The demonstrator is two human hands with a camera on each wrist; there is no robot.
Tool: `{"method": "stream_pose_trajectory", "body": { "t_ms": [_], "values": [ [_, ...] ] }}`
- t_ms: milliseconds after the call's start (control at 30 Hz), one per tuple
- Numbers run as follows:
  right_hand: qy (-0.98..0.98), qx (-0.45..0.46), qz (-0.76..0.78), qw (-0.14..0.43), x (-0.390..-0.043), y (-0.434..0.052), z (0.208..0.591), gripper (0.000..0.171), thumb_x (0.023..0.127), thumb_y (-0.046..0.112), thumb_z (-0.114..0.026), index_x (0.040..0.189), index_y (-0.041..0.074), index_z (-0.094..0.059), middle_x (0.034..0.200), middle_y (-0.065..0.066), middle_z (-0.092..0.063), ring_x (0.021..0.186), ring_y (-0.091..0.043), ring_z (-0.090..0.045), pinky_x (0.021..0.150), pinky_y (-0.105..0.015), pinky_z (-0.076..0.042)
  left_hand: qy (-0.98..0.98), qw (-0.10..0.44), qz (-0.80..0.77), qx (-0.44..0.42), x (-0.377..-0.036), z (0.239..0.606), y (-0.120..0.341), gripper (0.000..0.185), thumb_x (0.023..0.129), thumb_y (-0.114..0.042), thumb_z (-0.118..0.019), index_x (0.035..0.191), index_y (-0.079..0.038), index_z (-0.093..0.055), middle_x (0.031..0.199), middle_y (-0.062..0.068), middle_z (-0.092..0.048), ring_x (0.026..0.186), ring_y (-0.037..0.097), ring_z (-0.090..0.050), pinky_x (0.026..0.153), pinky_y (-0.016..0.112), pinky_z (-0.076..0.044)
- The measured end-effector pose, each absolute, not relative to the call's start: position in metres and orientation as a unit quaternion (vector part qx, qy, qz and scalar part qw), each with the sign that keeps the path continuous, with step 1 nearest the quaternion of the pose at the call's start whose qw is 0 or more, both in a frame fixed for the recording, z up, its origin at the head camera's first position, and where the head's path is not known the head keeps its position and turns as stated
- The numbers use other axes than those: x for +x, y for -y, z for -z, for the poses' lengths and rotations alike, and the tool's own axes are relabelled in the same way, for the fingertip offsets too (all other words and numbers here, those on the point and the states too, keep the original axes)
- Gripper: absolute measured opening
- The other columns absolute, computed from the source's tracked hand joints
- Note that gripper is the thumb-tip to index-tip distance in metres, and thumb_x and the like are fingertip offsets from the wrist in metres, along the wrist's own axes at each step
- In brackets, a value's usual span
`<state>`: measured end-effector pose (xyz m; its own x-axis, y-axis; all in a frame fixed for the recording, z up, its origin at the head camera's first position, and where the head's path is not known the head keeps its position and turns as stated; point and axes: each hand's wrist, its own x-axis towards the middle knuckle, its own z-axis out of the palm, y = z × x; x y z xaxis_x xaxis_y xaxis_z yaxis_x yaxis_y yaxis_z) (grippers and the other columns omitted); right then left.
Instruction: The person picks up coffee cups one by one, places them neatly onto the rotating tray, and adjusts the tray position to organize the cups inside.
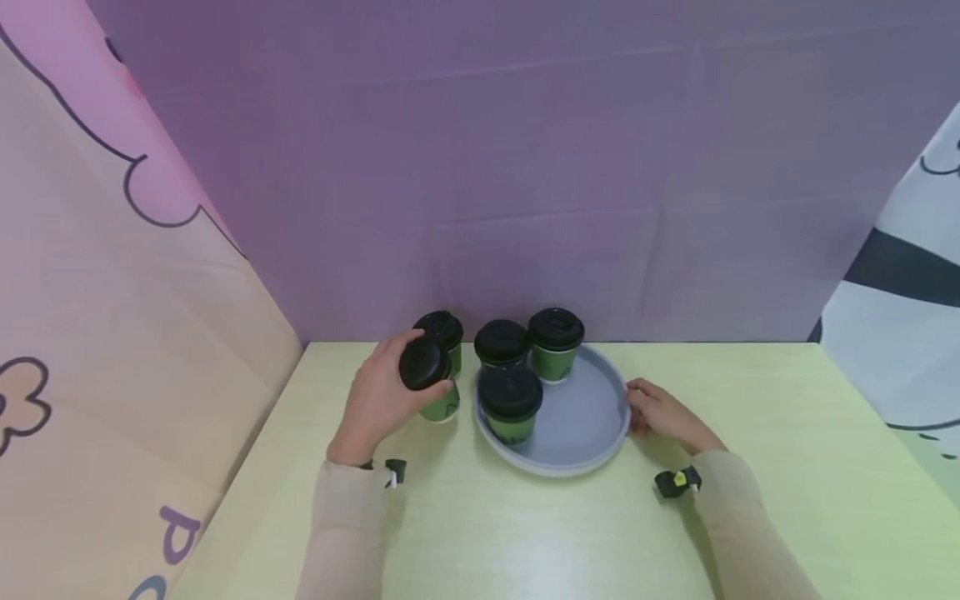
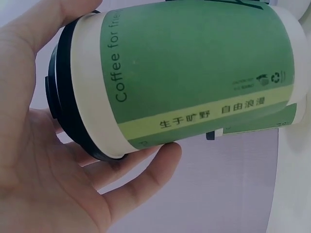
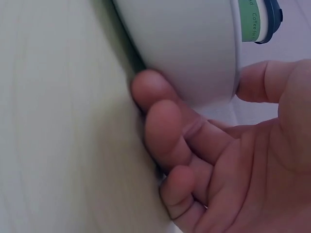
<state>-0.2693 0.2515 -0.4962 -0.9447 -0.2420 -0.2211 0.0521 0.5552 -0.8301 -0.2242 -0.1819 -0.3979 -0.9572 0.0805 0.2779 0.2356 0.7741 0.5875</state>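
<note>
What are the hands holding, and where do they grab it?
The left hand grips a green coffee cup round its top, by the black lid. The right hand holds the grey tray by its rim, fingers underneath.

Printed on the green paper coffee cup (image 2: 194, 73): "Coffee for fri…", cut off; on its pale band, "生于旷野 自由浪漫"; beside that, small recycling marks.

Pale yellow-green table (image 1: 787, 467), purple backdrop (image 1: 525, 167), pink-and-peach cartoon panel (image 1: 112, 333) at left, white panel with dark markings (image 1: 911, 350) at right
</note>
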Motion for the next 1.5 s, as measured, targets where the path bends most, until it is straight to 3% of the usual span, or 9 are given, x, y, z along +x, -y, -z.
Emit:
{"method": "stream_pose_trajectory", "body": {
  "t_ms": [167,567,800,1000,1500],
  "values": [
    [-0.861,-0.074,0.473,0.174,-0.268,-0.251,0.493,0.035,0.106,0.022,-0.037,0.123,-0.006,-0.052,0.081,-0.008,-0.068,0.070,-0.020,-0.063,0.065,-0.030,-0.055,0.935,0.116,0.325,-0.088,-0.223,0.396,0.182,0.086,0.079,-0.055,-0.082,0.151,-0.022,-0.047,0.153,0.010,-0.051,0.135,0.038,-0.055,0.106,0.058,-0.049],
    [-0.864,-0.067,0.463,0.186,-0.267,-0.250,0.490,0.025,0.102,0.020,-0.040,0.103,0.000,-0.054,0.079,-0.007,-0.068,0.069,-0.021,-0.062,0.068,-0.029,-0.051,0.932,0.116,0.329,-0.098,-0.218,0.389,0.180,0.084,0.079,-0.058,-0.080,0.149,-0.024,-0.049,0.153,0.006,-0.052,0.136,0.034,-0.055,0.107,0.057,-0.048],
    [-0.870,-0.065,0.460,0.166,-0.270,-0.251,0.492,0.044,0.111,0.039,-0.034,0.105,-0.001,-0.053,0.079,-0.007,-0.065,0.067,-0.020,-0.061,0.065,-0.029,-0.052,0.931,0.109,0.331,-0.109,-0.214,0.385,0.179,0.083,0.078,-0.059,-0.081,0.147,-0.024,-0.051,0.152,0.004,-0.053,0.136,0.033,-0.054,0.108,0.057,-0.047],
    [-0.876,-0.060,0.452,0.154,-0.270,-0.248,0.494,0.054,0.111,0.049,-0.028,0.108,0.002,-0.054,0.081,-0.007,-0.063,0.069,-0.021,-0.060,0.066,-0.030,-0.051,0.929,0.099,0.333,-0.125,-0.211,0.383,0.179,0.081,0.077,-0.061,-0.081,0.144,-0.025,-0.052,0.152,0.000,-0.053,0.139,0.031,-0.052,0.111,0.057,-0.045],
    [-0.860,-0.068,0.474,0.174,-0.271,-0.254,0.497,0.037,0.112,0.030,-0.036,0.102,-0.001,-0.055,0.081,-0.006,-0.062,0.068,-0.019,-0.060,0.065,-0.028,-0.051,0.925,0.092,0.340,-0.143,-0.209,0.381,0.178,0.082,0.076,-0.062,-0.082,0.143,-0.025,-0.053,0.147,-0.003,-0.056,0.137,0.026,-0.054,0.110,0.053,-0.047]
  ]
}}
